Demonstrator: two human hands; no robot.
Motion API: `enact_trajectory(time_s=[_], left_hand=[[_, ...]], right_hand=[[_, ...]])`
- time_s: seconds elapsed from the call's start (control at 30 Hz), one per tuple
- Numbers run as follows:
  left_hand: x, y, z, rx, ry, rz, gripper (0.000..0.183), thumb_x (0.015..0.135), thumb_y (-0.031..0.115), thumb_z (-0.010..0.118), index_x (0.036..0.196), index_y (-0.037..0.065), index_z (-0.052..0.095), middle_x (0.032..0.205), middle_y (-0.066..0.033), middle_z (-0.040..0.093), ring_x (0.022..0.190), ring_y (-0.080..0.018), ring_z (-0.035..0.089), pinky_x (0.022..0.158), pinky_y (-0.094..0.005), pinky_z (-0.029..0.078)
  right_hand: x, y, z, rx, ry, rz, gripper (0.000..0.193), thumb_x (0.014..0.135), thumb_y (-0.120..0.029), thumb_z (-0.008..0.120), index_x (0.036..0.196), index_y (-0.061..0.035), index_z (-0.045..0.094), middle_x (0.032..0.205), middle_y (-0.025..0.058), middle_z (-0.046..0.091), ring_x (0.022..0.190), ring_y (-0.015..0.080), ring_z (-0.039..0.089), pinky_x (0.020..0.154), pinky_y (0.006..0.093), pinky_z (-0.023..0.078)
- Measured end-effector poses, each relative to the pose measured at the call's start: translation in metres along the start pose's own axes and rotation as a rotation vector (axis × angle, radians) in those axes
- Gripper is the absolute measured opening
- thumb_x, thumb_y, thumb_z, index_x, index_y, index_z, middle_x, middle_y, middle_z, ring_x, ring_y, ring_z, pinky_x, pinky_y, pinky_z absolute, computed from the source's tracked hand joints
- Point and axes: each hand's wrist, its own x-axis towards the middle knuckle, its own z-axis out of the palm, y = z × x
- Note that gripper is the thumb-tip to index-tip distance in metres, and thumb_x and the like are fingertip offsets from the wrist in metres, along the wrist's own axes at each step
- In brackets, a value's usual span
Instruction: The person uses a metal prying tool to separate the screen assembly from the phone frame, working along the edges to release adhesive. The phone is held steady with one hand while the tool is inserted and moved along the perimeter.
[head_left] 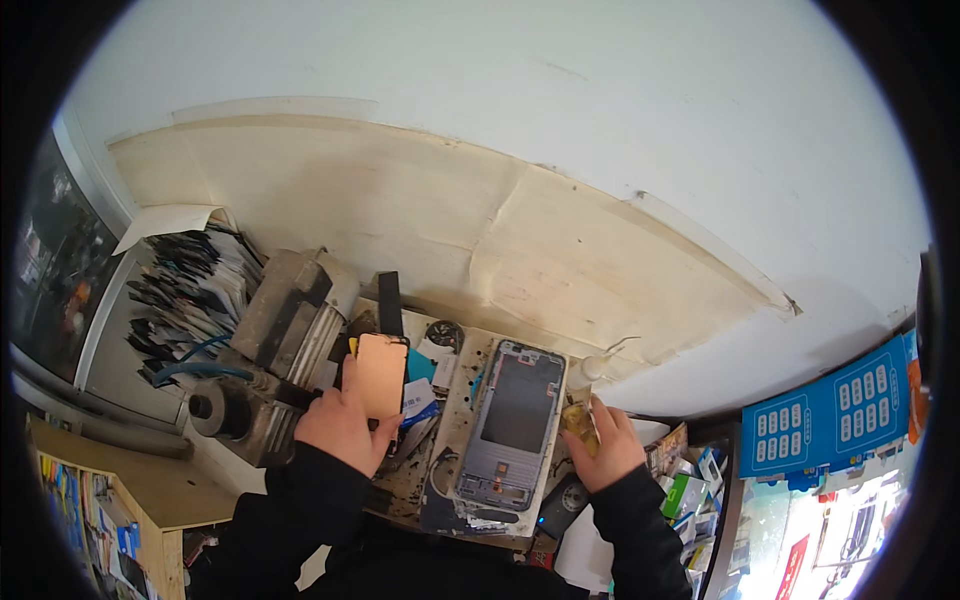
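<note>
My left hand (340,420) is closed on a phone-sized panel (382,375) with a copper-orange face and dark edges, its thumb at the lower right corner. To the right, a larger phone frame (522,400) lies on a pale, stained work plate (462,375); its inside faces up, with a dark rectangle in the middle. Beside that frame, my right hand (608,450) has its fingers round a small yellowish-brown object (579,425), whose kind I cannot make out. Just behind it stands a white squeeze bottle (588,372) with a thin bent spout.
A grimy motor-like pump (285,325) with a blue hose stands at the left, in front of a stack of thin sleeves (195,290). Cards and tools (420,405) lie between the panel and plate. Small boxes (690,495) crowd the right. A paper-covered wall (400,200) rises behind.
</note>
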Motion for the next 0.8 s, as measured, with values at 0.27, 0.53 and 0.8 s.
enact_trajectory(time_s=[0.27,0.53,0.8], left_hand=[[0.016,-0.011,0.024,0.046,0.110,-0.010,0.101,0.085,0.045,0.080,0.158,-0.002,0.028,0.095,-0.0198,0.066,0.086,-0.0357,0.068,0.074,-0.0462,0.055],[0.017,-0.017,0.018,-0.136,0.097,-0.088,0.093,0.083,0.034,0.086,0.152,0.001,0.034,0.112,-0.0255,0.068,0.097,-0.0415,0.070,0.081,-0.0471,0.055],[0.015,-0.030,0.013,-0.484,0.094,-0.036,0.037,0.088,0.021,0.078,0.117,0.006,0.059,0.084,-0.0191,0.072,0.082,-0.0426,0.070,0.071,-0.0506,0.054]], right_hand=[[-0.003,-0.060,-0.057,0.352,0.153,0.013,0.067,0.086,-0.014,0.080,0.144,0.0044,0.053,0.104,0.0142,0.068,0.080,0.0242,0.067,0.069,0.0345,0.056],[0.020,-0.126,-0.058,0.081,0.114,-0.080,0.103,0.081,-0.050,0.085,0.150,0.0115,0.039,0.106,0.0244,0.060,0.091,0.0380,0.064,0.075,0.0423,0.056],[0.036,-0.141,-0.048,-0.034,0.000,0.072,0.124,0.073,-0.068,0.084,0.150,0.0145,0.032,0.115,0.0286,0.058,0.099,0.0432,0.067,0.083,0.0448,0.057]])
